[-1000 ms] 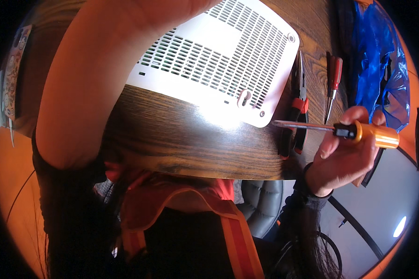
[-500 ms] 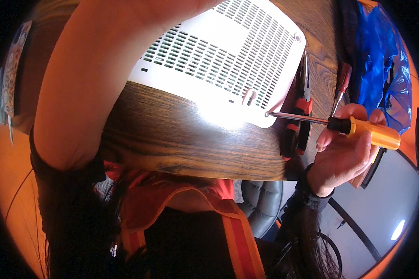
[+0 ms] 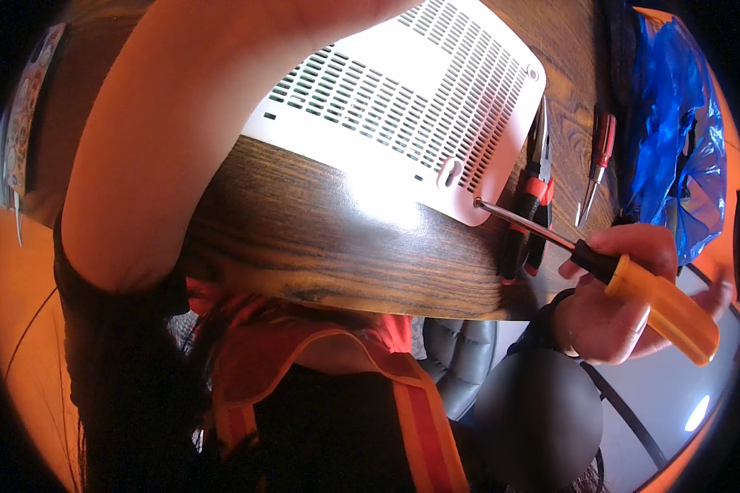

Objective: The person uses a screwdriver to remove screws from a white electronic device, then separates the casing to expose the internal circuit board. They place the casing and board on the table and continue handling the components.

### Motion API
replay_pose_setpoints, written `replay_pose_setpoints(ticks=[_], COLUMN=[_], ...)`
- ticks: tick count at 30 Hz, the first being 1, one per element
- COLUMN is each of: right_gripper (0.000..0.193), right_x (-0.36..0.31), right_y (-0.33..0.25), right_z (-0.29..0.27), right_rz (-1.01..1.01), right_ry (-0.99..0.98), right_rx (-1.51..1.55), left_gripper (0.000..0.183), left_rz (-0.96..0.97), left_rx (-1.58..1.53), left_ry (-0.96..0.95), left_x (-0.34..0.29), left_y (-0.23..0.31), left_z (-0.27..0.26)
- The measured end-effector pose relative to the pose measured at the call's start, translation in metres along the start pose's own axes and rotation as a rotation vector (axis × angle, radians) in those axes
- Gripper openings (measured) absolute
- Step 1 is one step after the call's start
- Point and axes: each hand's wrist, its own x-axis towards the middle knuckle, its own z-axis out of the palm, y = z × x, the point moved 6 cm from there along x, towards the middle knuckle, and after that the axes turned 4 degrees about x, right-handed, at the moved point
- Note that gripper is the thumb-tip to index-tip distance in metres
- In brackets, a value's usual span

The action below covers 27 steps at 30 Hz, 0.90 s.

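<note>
Possibly the main risk is a slip: the yellow screwdriver (image 3: 596, 261) comes in slanted, its tip at the corner hole (image 3: 477, 202) of the white casing (image 3: 411, 115), and a sideways push could make it skid out and scratch the plastic. The casing lies vented side up at the far middle of the counter (image 3: 304, 222), its near right corner by the pliers (image 3: 535, 191); if it were pressed unevenly, it might turn or rock. The right hand (image 3: 598, 316) has its fingers around the collar and handle, but at least one finger sticks out past the handle to the right, so the grip could roll off under load. The left hand (image 3: 337, 15) reaches over the far part of the casing; its fingers are out of view, so I cannot tell whether they brace it.

A second ago the tip was just right of the corner, apart from it, with the shaft nearly level across the view. Now the tip meets the hole, and the handle has swung toward the near right, slanting the shaft. The casing appears slightly farther right; whether it or the camera moved, I cannot tell.
</note>
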Motion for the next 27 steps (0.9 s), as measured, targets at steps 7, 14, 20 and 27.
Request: replay_pose_setpoints(ticks=[7,14,20,27], right_gripper=[0.038,0.036,0.036,0.044], right_x=[0.005,0.014,0.018,0.024], right_y=[-0.006,-0.026,-0.029,-0.026], right_z=[-0.012,-0.024,-0.017,-0.027], right_rz=[-0.296,-0.477,-0.545,-0.408], right_ry=[0.018,-0.031,-0.146,-0.093], right_rx=[0.115,0.218,0.143,0.288], left_gripper=[0.023,0.022,0.022,0.022], left_rz=[0.043,0.052,0.053,0.049], left_rx=[0.108,0.157,0.177,0.191], left_ry=[0.037,0.042,0.045,0.043], left_x=[-0.011,-0.013,-0.013,-0.013], left_y=[0.002,0.001,0.001,0.001], left_z=[0.008,0.012,0.013,0.014])
